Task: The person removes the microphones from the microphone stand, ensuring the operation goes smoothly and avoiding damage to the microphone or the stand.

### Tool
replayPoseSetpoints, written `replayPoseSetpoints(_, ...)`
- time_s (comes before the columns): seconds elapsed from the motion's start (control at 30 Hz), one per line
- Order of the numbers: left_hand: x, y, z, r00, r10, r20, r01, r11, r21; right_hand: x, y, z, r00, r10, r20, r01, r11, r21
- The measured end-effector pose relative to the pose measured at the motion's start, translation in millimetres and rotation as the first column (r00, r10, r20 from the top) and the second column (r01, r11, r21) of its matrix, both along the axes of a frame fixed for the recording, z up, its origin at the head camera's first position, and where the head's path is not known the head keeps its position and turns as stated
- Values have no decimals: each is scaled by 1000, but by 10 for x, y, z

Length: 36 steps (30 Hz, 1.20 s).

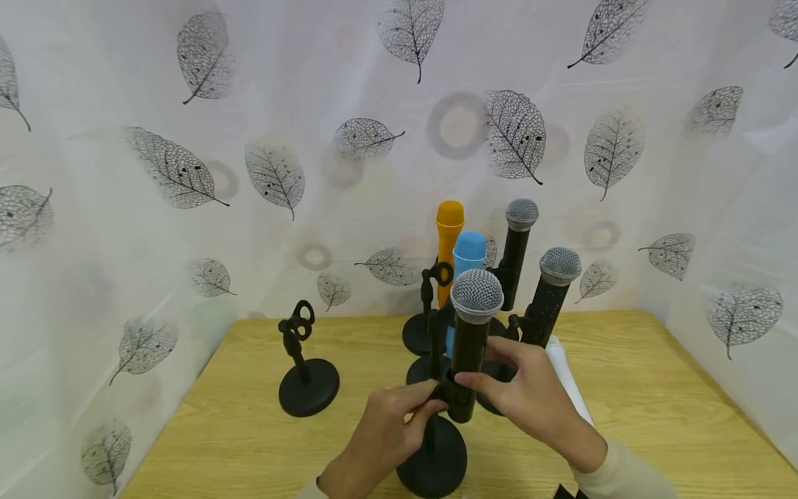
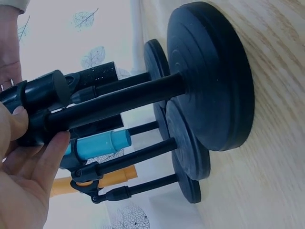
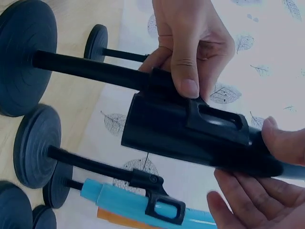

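Note:
My right hand (image 1: 533, 391) grips a black microphone (image 1: 470, 343) with a silver mesh head, its thumb and fingers on either side of the body. The microphone's lower part sits through the ring-shaped clip (image 3: 219, 119) of a black desk stand. With thumb and fingers, my left hand (image 1: 386, 430) pinches that stand at its neck, just below the clip. The stand's round base (image 1: 432, 461) is on the table near the front. Close behind it, a light blue microphone (image 1: 469, 249) is held in another stand, as the left wrist view also shows.
An orange microphone (image 1: 449, 222) and two black ones (image 1: 514, 256) (image 1: 548, 298) are in stands at the back and right. A bare stand (image 1: 307, 388) is to the left. A white object (image 1: 569, 378) lies on the wooden table (image 1: 224, 443) beside my right wrist. A leaf-print sheet (image 1: 399, 180) hangs behind.

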<state>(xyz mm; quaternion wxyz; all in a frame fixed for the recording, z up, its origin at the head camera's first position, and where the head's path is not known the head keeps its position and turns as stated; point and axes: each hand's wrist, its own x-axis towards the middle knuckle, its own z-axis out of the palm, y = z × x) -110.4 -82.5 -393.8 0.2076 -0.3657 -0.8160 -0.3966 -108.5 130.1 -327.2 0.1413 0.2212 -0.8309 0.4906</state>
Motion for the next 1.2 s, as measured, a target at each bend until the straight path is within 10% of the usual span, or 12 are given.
replayPoseSetpoints(1.2,5,8,2,1000,28,-6,-28,999,-18,-35,-29,232,1000,8,-11,-8,999,37)
